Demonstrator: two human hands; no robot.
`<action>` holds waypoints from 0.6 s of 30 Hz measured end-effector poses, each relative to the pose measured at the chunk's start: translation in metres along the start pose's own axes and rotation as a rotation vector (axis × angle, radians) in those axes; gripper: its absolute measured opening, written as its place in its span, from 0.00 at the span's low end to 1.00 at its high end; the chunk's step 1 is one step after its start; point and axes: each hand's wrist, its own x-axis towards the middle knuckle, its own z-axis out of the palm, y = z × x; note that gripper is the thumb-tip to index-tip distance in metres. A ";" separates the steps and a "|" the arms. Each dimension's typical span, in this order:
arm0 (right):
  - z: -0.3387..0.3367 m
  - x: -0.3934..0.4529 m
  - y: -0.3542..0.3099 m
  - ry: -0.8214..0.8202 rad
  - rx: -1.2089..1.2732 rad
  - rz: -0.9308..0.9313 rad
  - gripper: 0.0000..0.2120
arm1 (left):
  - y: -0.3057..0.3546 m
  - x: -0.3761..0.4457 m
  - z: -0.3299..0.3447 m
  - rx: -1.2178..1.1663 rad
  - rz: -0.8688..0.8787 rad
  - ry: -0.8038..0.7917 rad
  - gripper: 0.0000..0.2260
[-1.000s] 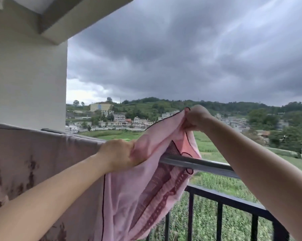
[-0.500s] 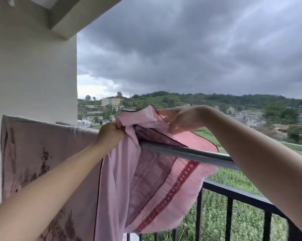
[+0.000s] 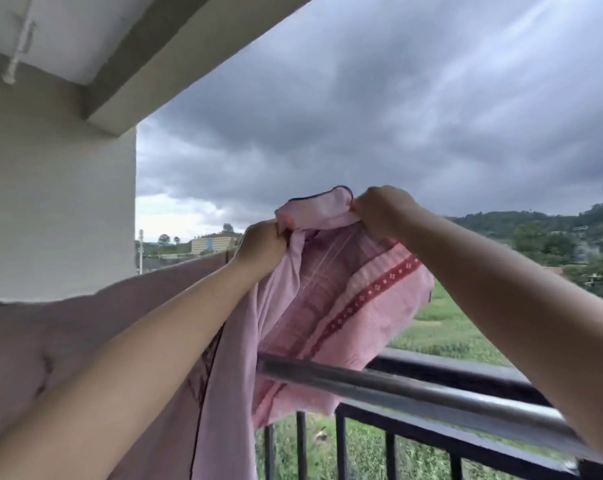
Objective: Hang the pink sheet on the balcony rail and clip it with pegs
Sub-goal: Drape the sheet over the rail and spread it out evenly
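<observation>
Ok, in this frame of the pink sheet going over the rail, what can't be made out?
Head view only:
- Pegs: none in view.
- Pink woven sheet, lower part: cut off by the bottom edge.
- Round silver metal rail, left stretch: covered by cloth.
- Fingers of left hand and right hand: curled into the fabric, mostly hidden.

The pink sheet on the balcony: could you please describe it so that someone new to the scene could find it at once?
Start at the silver rail running along the balcony's black railing. The pink sheet drapes over the rail's left part, its top edge held up by both hands, left hand and right hand. Unlike the duller mauve cloth hanging to its left, it has a red band with white dots.
</observation>
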 end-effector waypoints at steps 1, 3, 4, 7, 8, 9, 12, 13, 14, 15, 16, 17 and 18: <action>-0.001 -0.001 0.016 -0.022 -0.001 0.065 0.15 | 0.014 0.004 0.008 -0.012 0.037 -0.010 0.11; 0.003 -0.012 0.037 -0.226 -0.012 0.090 0.14 | 0.036 -0.002 0.020 -0.044 0.096 -0.078 0.11; 0.008 -0.022 0.045 -0.404 0.042 0.077 0.17 | 0.044 -0.010 0.027 -0.049 0.122 -0.142 0.10; 0.018 -0.061 0.063 -0.877 0.336 0.074 0.22 | 0.070 -0.040 0.041 -0.028 0.145 -0.284 0.12; 0.019 -0.075 0.068 -0.936 0.359 0.046 0.21 | 0.080 -0.048 0.043 -0.004 0.135 -0.304 0.13; 0.020 -0.091 0.075 -0.967 0.385 0.025 0.19 | 0.092 -0.058 0.045 0.023 0.128 -0.311 0.14; 0.031 -0.140 0.091 -1.006 0.437 -0.080 0.16 | 0.134 -0.091 0.056 0.112 0.115 -0.289 0.18; 0.033 -0.152 0.096 -1.004 0.478 -0.111 0.16 | 0.144 -0.101 0.061 0.153 0.112 -0.277 0.18; 0.033 -0.163 0.102 -0.987 0.566 -0.136 0.16 | 0.155 -0.111 0.067 0.199 0.086 -0.275 0.16; 0.031 -0.173 0.109 -0.961 0.700 -0.152 0.16 | 0.165 -0.121 0.074 0.237 0.068 -0.266 0.14; 0.027 -0.182 0.116 -0.943 0.860 -0.163 0.18 | 0.174 -0.130 0.079 0.251 0.028 -0.261 0.09; 0.022 -0.188 0.121 -0.936 0.998 -0.185 0.18 | 0.181 -0.137 0.082 0.256 0.003 -0.236 0.04; 0.017 -0.193 0.123 -0.928 1.078 -0.220 0.17 | 0.187 -0.142 0.083 0.242 -0.032 -0.207 0.04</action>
